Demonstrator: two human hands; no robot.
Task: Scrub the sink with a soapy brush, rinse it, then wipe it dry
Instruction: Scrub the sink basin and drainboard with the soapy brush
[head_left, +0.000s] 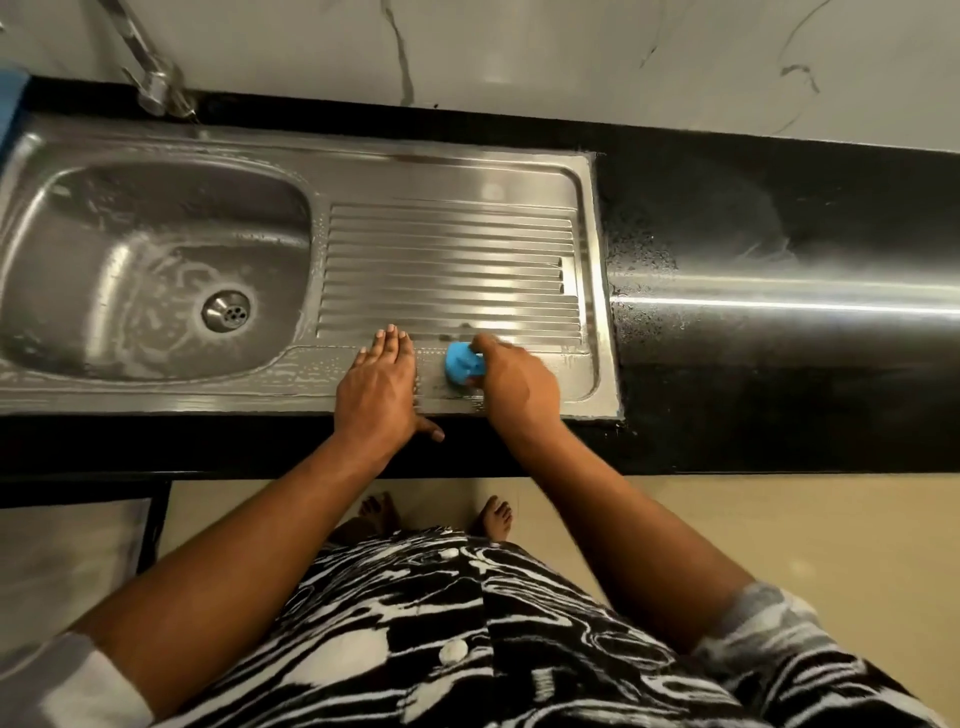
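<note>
Clasped in R hand (517, 384): blue scrub brush (462, 364), drainboard (452, 249) 6 o'clock edge. L hand (376, 387) flat at brush's 9 o'clock. Prob. light, stiff, soap-slick: hold by top.

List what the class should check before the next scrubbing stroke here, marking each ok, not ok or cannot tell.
1. Grip: the right hand grips the blue brush: ok.
2. Contact: the blue brush touches the front strip of the drainboard: ok.
3. Support: the left hand lies flat on the steel, apart from the brush: ok.
4. Soap: suds show in the basin: ok.
5. Water: no stream visible from the tap: ok.
6. Drying cloth within reach: cannot tell, none in view.
</note>
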